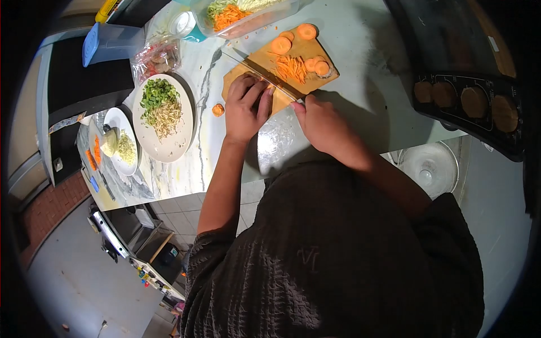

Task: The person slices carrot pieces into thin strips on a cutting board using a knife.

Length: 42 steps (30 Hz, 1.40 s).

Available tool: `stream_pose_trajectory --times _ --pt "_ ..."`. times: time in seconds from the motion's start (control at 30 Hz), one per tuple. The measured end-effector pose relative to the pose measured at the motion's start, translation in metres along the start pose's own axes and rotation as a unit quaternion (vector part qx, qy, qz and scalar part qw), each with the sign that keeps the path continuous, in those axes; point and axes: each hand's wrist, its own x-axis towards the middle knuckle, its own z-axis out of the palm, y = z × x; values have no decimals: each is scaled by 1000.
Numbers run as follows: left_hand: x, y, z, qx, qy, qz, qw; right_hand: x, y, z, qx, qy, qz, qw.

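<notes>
My right hand (326, 123) is closed around the handle of a kitchen knife (262, 72). Its blade lies slantwise across a wooden cutting board (311, 49), beside my left fingertips. With bent fingers, my left hand (245, 108) presses a piece of carrot (271, 87) against the board; most of it is hidden under the fingers. Beyond the blade are a heap of thin carrot strips (291, 69) and several round carrot slices (281, 45). A carrot end (218, 110) rests on the counter left of the board.
On the left, an oval plate (147, 147) holds chopped greens and sprouts, near a smaller white plate (131, 164). A clear container (248, 25) of shredded vegetables stands behind the board. A stove with knobs (474, 102) is at right; a glass bowl (431, 169) sits below the counter edge.
</notes>
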Motion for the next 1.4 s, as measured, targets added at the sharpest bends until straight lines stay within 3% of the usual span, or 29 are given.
stream_pose_trajectory --times 0.57,0.77,0.83,1.4 --pt "0 -1 1 2 10 14 1000 6 1 8 -17 44 -10 999" --pt "-4 -4 0 -32 18 -40 999 -3 8 6 -30 51 -28 998" --pt "1 -1 -3 -66 -16 -111 991 -4 8 4 -37 66 -28 997" --pt "0 2 1 -75 30 -104 991 -6 11 2 -1 35 -9 999"
